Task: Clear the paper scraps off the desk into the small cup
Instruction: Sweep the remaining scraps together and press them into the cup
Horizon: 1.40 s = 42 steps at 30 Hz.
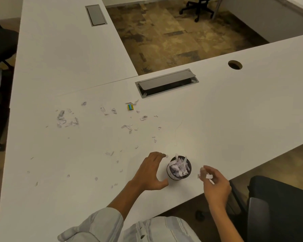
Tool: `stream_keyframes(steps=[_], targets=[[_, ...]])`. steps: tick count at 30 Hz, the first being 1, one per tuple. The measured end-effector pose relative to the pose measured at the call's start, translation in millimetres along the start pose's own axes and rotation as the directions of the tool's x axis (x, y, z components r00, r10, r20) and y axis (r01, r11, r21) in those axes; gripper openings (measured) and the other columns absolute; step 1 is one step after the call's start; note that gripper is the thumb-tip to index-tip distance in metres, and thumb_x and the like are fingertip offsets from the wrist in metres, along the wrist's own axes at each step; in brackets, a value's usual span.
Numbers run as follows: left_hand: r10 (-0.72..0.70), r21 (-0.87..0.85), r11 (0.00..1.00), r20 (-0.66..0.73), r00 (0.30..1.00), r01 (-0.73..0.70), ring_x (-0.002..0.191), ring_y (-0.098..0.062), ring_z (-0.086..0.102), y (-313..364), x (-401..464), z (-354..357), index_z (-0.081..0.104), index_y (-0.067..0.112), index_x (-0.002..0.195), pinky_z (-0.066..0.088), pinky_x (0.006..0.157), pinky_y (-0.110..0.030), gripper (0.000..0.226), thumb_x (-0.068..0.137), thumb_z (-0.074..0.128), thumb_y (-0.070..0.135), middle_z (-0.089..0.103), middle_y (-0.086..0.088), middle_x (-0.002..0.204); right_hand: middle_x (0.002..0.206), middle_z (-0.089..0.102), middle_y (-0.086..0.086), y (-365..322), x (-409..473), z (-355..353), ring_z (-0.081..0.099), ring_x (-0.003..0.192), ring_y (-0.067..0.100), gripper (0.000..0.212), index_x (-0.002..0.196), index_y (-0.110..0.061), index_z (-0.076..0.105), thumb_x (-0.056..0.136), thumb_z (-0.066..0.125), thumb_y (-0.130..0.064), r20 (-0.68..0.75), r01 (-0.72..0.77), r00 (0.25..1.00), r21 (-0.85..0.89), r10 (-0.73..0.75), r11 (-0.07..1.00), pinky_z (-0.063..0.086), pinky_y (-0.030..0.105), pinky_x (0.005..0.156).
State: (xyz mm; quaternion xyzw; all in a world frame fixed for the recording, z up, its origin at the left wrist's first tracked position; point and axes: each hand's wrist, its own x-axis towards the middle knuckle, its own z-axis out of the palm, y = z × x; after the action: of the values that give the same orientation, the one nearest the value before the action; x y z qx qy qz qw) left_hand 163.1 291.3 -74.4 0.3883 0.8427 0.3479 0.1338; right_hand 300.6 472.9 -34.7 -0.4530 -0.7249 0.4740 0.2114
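Note:
A small dark cup (179,168) stuffed with white paper scraps stands near the front edge of the white desk (217,119). My left hand (151,172) hovers just left of the cup, its fingers spread and curved, holding nothing. To the right of the cup, my right hand (214,183) pinches a few white paper scraps (209,177) in its curled fingers. Several loose scraps lie scattered over the desk, with a cluster (66,118) at the far left and more (128,127) near the middle.
A small yellow and blue piece (130,107) lies among the scraps. Behind it is a grey cable hatch (166,82), and a round cable hole (235,64) is further right. Black office chairs stand at the right (278,206) and the left (0,44).

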Motion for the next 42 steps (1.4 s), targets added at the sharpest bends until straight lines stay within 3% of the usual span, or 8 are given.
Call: stream_keyframes(steps=[9,12,17,20,25,36,39,42], targets=[[-0.068,-0.006,0.998,0.104,0.992,0.069,0.130,-0.014,0.037,5,3,8,0.033,0.024,0.140,0.041,0.103,-0.040,0.088,0.064,0.068,0.052,0.038,0.004,0.142,0.107,0.063,-0.008,-9,10,28,0.062,0.093,0.006,0.037,0.123,-0.021,0.061,0.087,0.067,-0.014,0.454,0.323,0.868,-0.211,-0.200,0.922,0.053,0.015,0.081],[-0.062,0.005,0.998,0.120,0.991,0.062,0.136,-0.015,0.032,6,3,7,0.030,0.022,0.144,0.037,0.107,-0.041,0.091,0.066,0.069,0.050,0.035,0.003,0.148,0.112,0.057,-0.006,0,5,24,0.055,0.101,0.008,0.045,0.129,-0.023,0.056,0.087,0.066,-0.014,0.458,0.391,0.856,-0.271,-0.239,0.880,0.050,0.022,0.088],[-0.035,0.044,0.999,0.174,0.984,0.027,0.145,-0.016,0.012,5,1,10,0.020,0.022,0.149,0.023,0.117,-0.041,0.097,0.069,0.065,0.053,0.019,0.003,0.157,0.124,0.060,0.001,8,1,15,0.046,0.111,0.002,0.047,0.130,-0.017,0.056,0.085,0.067,-0.008,0.373,0.438,0.874,-0.336,-0.310,0.834,0.035,0.013,0.094],[-0.005,0.049,0.999,0.185,0.983,-0.004,0.146,-0.015,0.007,5,2,13,0.018,0.029,0.149,0.020,0.117,-0.040,0.096,0.068,0.066,0.052,0.014,0.006,0.158,0.135,0.056,0.002,10,-4,19,0.045,0.126,0.010,0.052,0.133,-0.015,0.053,0.084,0.069,-0.018,0.384,0.539,0.831,-0.380,-0.402,0.752,0.043,0.034,0.103],[0.017,0.009,1.000,0.167,0.986,-0.019,0.145,-0.015,0.011,5,0,14,0.020,0.029,0.148,0.026,0.115,-0.042,0.090,0.073,0.061,0.055,0.019,0.004,0.157,0.160,0.001,0.000,28,-25,42,0.000,0.148,0.017,0.071,0.153,-0.017,0.010,0.095,0.033,-0.053,0.598,0.659,0.738,-0.536,-0.314,0.527,0.000,0.052,0.118],[-0.058,0.022,0.998,0.226,0.972,0.054,0.145,-0.010,0.003,-4,-12,13,0.014,0.023,0.150,0.019,0.116,-0.036,0.096,0.070,0.064,0.046,0.007,0.010,0.158,0.140,0.051,0.010,30,-1,63,0.044,0.134,0.025,0.079,0.137,-0.011,0.049,0.092,0.019,-0.068,0.714,0.698,0.693,-0.632,-0.097,0.336,-0.005,0.063,0.111],[-0.060,0.009,0.998,0.212,0.975,0.059,0.145,-0.012,0.004,-3,-13,12,0.012,0.024,0.150,0.018,0.114,-0.033,0.098,0.070,0.064,0.045,0.009,0.008,0.159,0.144,0.047,0.003,15,2,56,0.042,0.135,0.019,0.067,0.141,-0.017,0.044,0.091,0.029,-0.059,0.701,0.698,0.695,-0.604,-0.161,0.385,-0.012,0.055,0.114],[-0.090,0.018,0.996,0.191,0.978,0.088,0.143,-0.012,0.012,-3,-13,11,0.018,0.025,0.148,0.022,0.111,-0.032,0.093,0.069,0.062,0.045,0.017,0.006,0.157,0.134,0.058,0.001,2,1,40,0.055,0.121,0.015,0.050,0.131,-0.019,0.054,0.088,0.053,-0.046,0.603,0.616,0.760,-0.549,-0.242,0.564,0.011,0.044,0.117]])
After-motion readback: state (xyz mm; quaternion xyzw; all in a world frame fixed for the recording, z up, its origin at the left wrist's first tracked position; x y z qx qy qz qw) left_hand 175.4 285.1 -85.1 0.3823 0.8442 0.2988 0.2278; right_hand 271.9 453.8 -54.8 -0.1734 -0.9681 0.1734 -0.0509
